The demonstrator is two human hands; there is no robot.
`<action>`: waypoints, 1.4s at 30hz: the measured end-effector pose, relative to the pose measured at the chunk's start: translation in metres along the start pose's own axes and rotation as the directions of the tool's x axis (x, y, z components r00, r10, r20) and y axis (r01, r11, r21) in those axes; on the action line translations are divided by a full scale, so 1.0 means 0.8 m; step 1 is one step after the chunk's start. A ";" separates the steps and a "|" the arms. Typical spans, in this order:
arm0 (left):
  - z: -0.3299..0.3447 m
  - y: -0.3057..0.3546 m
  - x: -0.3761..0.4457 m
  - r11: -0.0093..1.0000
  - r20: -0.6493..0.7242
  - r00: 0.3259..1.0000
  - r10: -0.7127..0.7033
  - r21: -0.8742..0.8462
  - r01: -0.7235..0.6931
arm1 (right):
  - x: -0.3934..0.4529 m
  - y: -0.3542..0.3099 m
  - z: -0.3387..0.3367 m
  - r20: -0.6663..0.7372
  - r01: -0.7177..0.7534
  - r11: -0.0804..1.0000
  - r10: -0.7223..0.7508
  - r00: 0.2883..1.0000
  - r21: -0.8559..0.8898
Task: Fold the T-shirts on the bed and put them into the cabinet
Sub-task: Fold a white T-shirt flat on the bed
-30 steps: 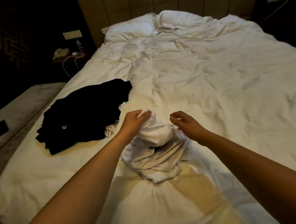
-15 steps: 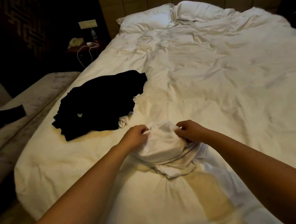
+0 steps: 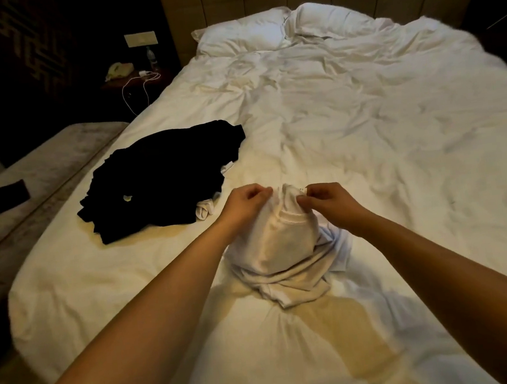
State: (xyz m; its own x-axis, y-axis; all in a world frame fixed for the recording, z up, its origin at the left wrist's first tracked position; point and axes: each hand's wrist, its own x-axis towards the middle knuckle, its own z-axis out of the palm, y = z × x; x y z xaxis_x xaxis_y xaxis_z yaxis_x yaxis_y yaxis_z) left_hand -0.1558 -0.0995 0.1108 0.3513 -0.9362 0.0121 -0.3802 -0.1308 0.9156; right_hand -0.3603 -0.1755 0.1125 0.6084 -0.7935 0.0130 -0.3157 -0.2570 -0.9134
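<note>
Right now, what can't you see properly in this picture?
Head view:
- Cabinet: nowhere in frame.
- White T-shirt: bunched up, so its shape is hidden; left hand and right hand cover the top.
- Black clothes pile: too dark to count.
- Nightstand items: small, dim.

One head-worn view looks forward and down from the foot of the bed (image 3: 362,113) toward the pillows (image 3: 286,26), close above both forearms.

You're working in dim, warm light: beyond your hands the duvet (image 3: 347,114) is brightest, and the room left of them falls almost black. Your forearms cast soft yellowish shadows. Wide-angle bending curves the edges; detail is slightly soft.
</note>
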 end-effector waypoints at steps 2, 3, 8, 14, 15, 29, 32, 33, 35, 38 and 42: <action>-0.002 0.005 0.005 0.996 -0.102 0.995 -0.015 -0.088 0.006 | -0.001 -0.001 0.002 0.015 -0.022 0.998 0.022 1.000 -0.051; -0.005 0.004 0.008 0.994 -0.169 0.985 -0.024 -0.106 0.006 | -0.001 0.003 0.004 0.028 -0.048 0.995 0.051 0.998 -0.091; -0.019 -0.003 -0.001 0.997 -0.270 0.961 0.055 -0.030 -0.065 | -0.012 0.019 0.007 0.148 -0.216 0.957 0.246 0.958 -0.192; -0.032 -0.022 -0.015 0.994 -0.220 0.971 0.092 0.085 -0.075 | -0.011 0.020 0.011 0.094 -0.157 0.977 0.172 0.981 -0.141; -0.034 -0.024 -0.018 0.990 -0.187 0.977 0.098 0.119 -0.077 | -0.010 0.020 0.012 0.105 -0.165 0.980 0.177 0.979 -0.114; -0.099 -0.082 -0.045 0.997 -0.355 0.935 0.017 0.074 0.011 | -0.003 0.030 0.036 0.230 -0.063 0.913 0.168 0.958 -0.404; -0.108 -0.092 -0.044 0.997 -0.414 0.909 -0.044 0.037 0.065 | -0.002 0.029 0.043 0.178 -0.135 0.955 0.186 0.966 -0.265; -0.110 -0.094 -0.043 0.997 -0.431 0.899 -0.071 0.008 0.083 | -0.003 0.026 0.045 0.187 -0.158 0.964 0.199 0.962 -0.216; -0.113 -0.098 -0.042 0.994 -0.453 0.884 -0.111 -0.049 0.100 | -0.004 0.021 0.048 0.212 -0.116 0.971 0.161 0.964 -0.208; -0.112 -0.100 -0.043 0.993 -0.453 0.884 -0.111 -0.089 0.079 | -0.003 0.011 0.053 0.226 -0.038 0.959 0.104 0.968 -0.281; -0.113 -0.097 -0.046 0.993 -0.453 0.887 -0.084 -0.113 0.037 | 0.004 -0.001 0.059 0.075 -0.070 0.997 0.073 0.994 -0.038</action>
State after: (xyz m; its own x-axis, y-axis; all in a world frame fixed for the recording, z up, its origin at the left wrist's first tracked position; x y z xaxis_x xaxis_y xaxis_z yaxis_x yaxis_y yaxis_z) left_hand -0.0620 -0.0251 0.0756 0.7315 -0.6720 0.1158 -0.2681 -0.1273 0.9549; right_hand -0.3239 -0.1518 0.0941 0.6369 -0.7663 -0.0843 -0.3854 -0.2218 -0.8957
